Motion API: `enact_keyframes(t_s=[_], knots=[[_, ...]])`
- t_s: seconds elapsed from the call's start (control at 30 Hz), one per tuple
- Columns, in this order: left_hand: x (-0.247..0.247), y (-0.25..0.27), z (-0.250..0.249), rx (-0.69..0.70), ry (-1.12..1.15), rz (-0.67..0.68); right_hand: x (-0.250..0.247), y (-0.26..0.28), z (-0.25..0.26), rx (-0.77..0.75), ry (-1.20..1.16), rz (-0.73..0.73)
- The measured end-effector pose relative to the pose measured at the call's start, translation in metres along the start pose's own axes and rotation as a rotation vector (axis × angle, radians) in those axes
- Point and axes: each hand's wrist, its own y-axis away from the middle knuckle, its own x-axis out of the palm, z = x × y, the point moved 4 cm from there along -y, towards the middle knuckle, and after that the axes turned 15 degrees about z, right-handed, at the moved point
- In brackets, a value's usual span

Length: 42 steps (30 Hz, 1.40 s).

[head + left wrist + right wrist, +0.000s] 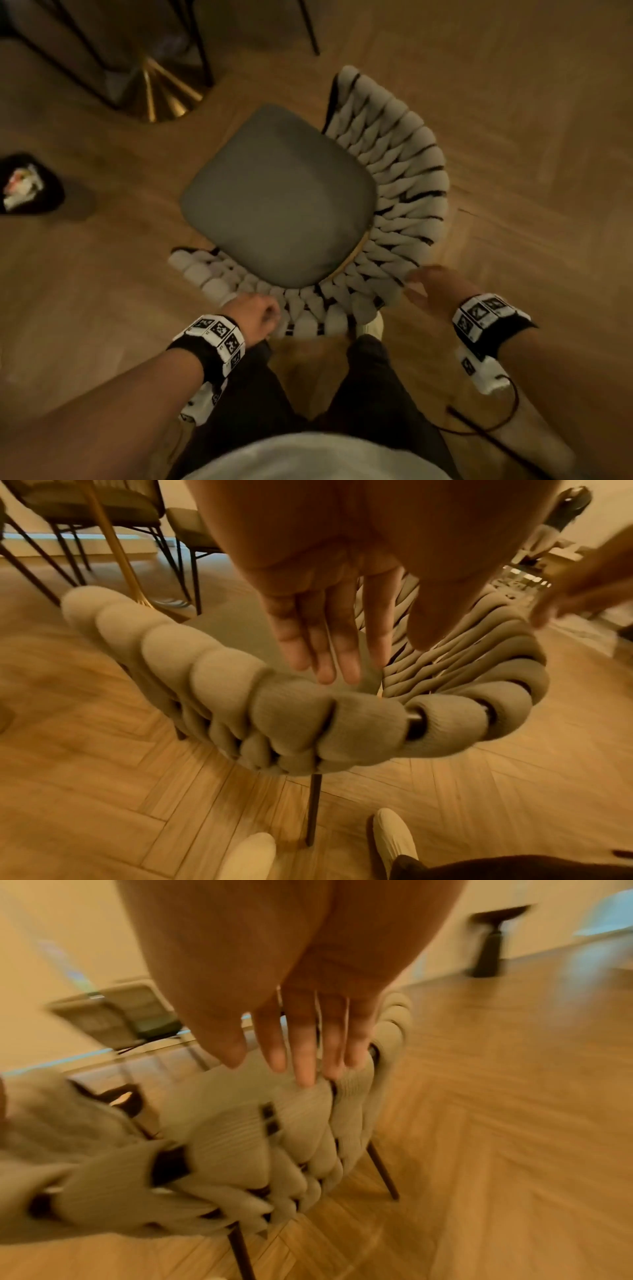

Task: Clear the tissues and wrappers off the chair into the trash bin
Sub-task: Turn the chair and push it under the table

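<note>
The chair's grey seat cushion [281, 198] lies bare, ringed by a woven cream backrest [404, 192]. A black trash bin [30, 186] stands on the floor at far left with white and coloured crumpled litter inside. My left hand [260, 313] hovers at the near rim of the backrest [291, 718], its fingers [322, 653] straight and holding nothing. My right hand [424, 284] is at the rim's right side, fingers [304, 1053] straight, their tips at the woven cord [246, 1139]. Both hands are empty.
Wooden herringbone floor [531, 120] surrounds the chair. A table base with gold legs [161, 92] and black chair legs stand beyond at upper left. My legs and pale shoes [394, 840] are right behind the chair. A dark pedestal [493, 939] stands far off.
</note>
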Motion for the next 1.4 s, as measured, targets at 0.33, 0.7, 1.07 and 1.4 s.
enact_keyframes(t_s=[0.33, 0.7, 1.07, 1.4], knots=[[0.063, -0.072, -0.12, -0.295, 0.098, -0.077, -0.08, -0.109, -0.054, -0.336, 0.93, 0.276], [0.051, -0.077, -0.106, -0.221, 0.045, -0.365, -0.069, -0.123, -0.031, -0.33, 0.995, 0.303], [0.004, -0.027, 0.095, -0.283, -0.203, -0.14, -0.03, -0.136, 0.144, -0.303, 0.809, 0.195], [-0.098, -0.008, 0.215, -0.24, -0.335, -0.198, -0.076, -0.195, 0.264, -0.227, 0.687, 0.095]])
